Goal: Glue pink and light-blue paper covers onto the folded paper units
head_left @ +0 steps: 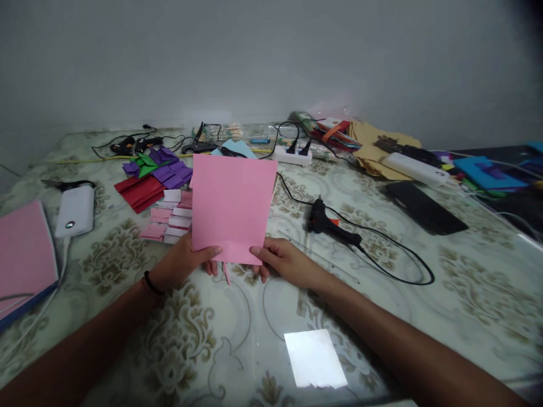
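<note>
A flat pink sheet of paper (234, 206) is held up over the table, facing me. My left hand (190, 257) pinches its lower left corner, thumb in front and fingers behind. At the lower right corner my right hand (282, 260) grips it the same way. A thin pink strip (227, 273) shows beneath the sheet's lower edge; whether it is attached cannot be seen. Behind my left hand lie folded pink and white paper pieces (169, 217), partly covered by the sheet. A black hot glue gun (328, 221) rests to the right, its cord looping across the table.
Red folded paper (139, 192) and purple folded paper (176, 172) lie back left. A white power bank (76, 210) and pink sheets (25, 254) sit left. A white power strip (292, 155) stands behind, a black phone-like slab (426, 207) right. A white square (315, 358) lies in front.
</note>
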Motion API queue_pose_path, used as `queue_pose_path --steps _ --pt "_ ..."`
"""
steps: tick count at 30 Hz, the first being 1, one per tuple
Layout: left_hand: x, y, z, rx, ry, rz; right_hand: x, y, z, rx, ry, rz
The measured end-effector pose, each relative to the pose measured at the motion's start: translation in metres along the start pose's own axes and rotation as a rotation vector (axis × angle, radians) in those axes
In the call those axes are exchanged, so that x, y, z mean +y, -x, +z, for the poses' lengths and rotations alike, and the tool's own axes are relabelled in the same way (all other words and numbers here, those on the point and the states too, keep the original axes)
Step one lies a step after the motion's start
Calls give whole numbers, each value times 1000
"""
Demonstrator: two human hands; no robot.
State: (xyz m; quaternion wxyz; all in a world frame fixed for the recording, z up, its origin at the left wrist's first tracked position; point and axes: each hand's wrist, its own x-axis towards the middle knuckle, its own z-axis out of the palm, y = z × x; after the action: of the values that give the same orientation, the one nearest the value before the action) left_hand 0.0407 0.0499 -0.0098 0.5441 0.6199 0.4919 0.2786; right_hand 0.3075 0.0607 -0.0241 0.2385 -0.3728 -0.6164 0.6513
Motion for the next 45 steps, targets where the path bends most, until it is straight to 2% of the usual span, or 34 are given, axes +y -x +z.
queue_pose_path --steps 6,9,16,19,22,26,29,34,37,39,42,45 --pt "0 -1 2 70 -22 -41 1 -1 2 25 -57 7" --pt "-2 -1 1 63 -4 -37 0 -1 2 44 -73 5" --pt "-2 1 -2 -11 69 51 3 -4 -1 182 -86 -43" --pt "2 3 -1 -83 -39 -15 3 -3 5 208 -97 -72" --pt "2 9 4 -56 -162 -92 -1 2 15 157 10 -81" --pt "0 15 8 -15 -174 -163 -6 9 23 39 145 -98" --pt "4 16 7 -34 -182 -187 -5 10 22 13 152 -82" --pt "13 14 4 -65 -261 -122 -4 8 16 48 259 -169" --pt "13 15 11 -78 -282 -74 -4 8 18 129 311 -197" --pt "14 16 18 -77 -321 -4 -6 9 22 132 302 -191" --pt "16 17 26 -133 -392 94 -10 11 27 27 275 -262" --pt "18 16 28 -260 -359 20 -13 13 29 -107 240 -341"
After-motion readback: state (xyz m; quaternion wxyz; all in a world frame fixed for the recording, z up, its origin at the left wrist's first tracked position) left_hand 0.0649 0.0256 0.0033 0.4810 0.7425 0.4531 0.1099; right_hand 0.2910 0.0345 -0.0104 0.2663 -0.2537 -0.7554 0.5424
